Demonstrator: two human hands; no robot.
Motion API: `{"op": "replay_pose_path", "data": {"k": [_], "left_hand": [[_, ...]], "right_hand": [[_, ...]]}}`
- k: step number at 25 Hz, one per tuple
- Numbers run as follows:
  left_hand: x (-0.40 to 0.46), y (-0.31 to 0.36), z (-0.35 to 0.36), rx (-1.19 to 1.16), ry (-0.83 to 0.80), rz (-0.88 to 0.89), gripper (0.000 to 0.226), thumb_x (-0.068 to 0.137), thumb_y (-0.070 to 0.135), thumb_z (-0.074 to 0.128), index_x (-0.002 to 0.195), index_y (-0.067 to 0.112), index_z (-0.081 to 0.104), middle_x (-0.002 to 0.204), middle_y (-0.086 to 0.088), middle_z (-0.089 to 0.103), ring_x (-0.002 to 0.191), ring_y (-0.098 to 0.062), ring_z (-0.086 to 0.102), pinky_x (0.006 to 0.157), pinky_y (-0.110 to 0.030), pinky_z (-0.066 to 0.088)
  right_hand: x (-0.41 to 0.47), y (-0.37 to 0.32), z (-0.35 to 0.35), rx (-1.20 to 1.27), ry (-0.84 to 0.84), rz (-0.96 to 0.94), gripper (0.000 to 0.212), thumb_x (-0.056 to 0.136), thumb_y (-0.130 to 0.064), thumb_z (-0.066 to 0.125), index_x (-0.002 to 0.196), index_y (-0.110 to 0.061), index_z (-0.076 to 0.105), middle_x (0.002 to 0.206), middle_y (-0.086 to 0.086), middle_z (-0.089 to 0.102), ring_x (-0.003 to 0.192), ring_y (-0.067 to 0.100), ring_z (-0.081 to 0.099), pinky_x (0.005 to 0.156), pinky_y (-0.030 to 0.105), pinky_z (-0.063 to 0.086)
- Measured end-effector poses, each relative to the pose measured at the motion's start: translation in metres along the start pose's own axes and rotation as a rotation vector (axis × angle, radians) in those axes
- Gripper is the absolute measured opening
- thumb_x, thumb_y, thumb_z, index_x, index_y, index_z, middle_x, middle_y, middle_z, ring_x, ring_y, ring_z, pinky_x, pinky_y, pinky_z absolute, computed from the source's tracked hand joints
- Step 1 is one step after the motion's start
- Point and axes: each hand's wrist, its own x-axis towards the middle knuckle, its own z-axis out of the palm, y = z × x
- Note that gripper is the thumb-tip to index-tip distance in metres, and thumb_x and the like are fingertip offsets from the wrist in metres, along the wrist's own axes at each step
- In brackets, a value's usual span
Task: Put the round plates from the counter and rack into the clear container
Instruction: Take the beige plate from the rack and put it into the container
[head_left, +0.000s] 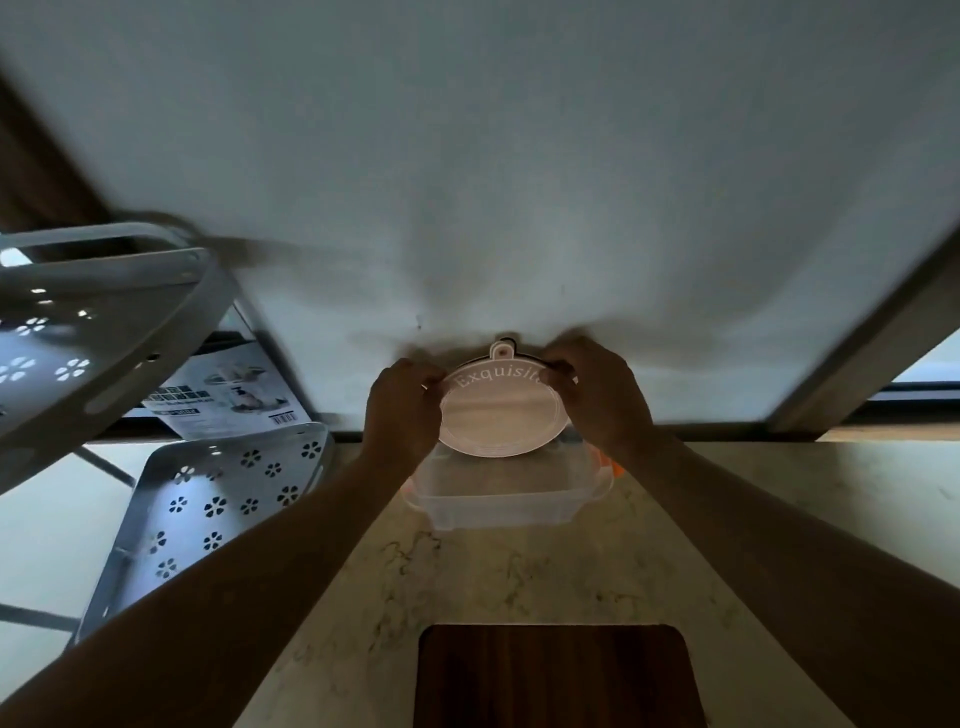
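Holding round plate (503, 415) tilted above clear container (498, 499), far end of surface (779, 519). Left hand (402, 410) fingers grip rim at 9 o'clock, right hand (597, 395) at 3 o'clock: likely steadying for lowering. Rack (208, 509) at 9 o'clock.

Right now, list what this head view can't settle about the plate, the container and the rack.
- Round plate: both hands, left and right, cover its side edges; any plates behind it are hidden.
- Clear container: plate and dim light hide its inside.
- Rack: blurred, cut off by the left edge; its contents are unclear.
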Motion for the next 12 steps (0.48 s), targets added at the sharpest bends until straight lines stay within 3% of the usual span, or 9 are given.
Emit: {"op": "replay_pose_path", "data": {"k": [6, 12], "left_hand": [[-0.008, -0.006, 0.012, 0.080, 0.001, 0.055, 0.015, 0.092, 0.013, 0.056, 0.104, 0.013, 0.065, 0.102, -0.007, 0.068, 0.095, -0.029, 0.057, 0.085, -0.046, 0.046], [-0.008, -0.010, 0.021, 0.212, -0.053, 0.099, 0.026, 0.088, 0.023, 0.059, 0.113, 0.014, 0.059, 0.114, -0.011, 0.060, 0.106, -0.032, 0.051, 0.086, -0.045, 0.038]], "right_hand": [[-0.009, 0.006, 0.006, -0.017, 0.003, -0.068, 0.022, 0.092, -0.019, 0.062, 0.113, -0.012, 0.063, 0.107, 0.008, 0.065, 0.092, 0.025, 0.063, 0.080, 0.032, 0.049], [-0.009, 0.009, 0.014, -0.096, -0.044, -0.082, 0.030, 0.083, -0.015, 0.068, 0.112, -0.005, 0.063, 0.113, 0.013, 0.058, 0.101, 0.030, 0.059, 0.086, 0.040, 0.051]]}}
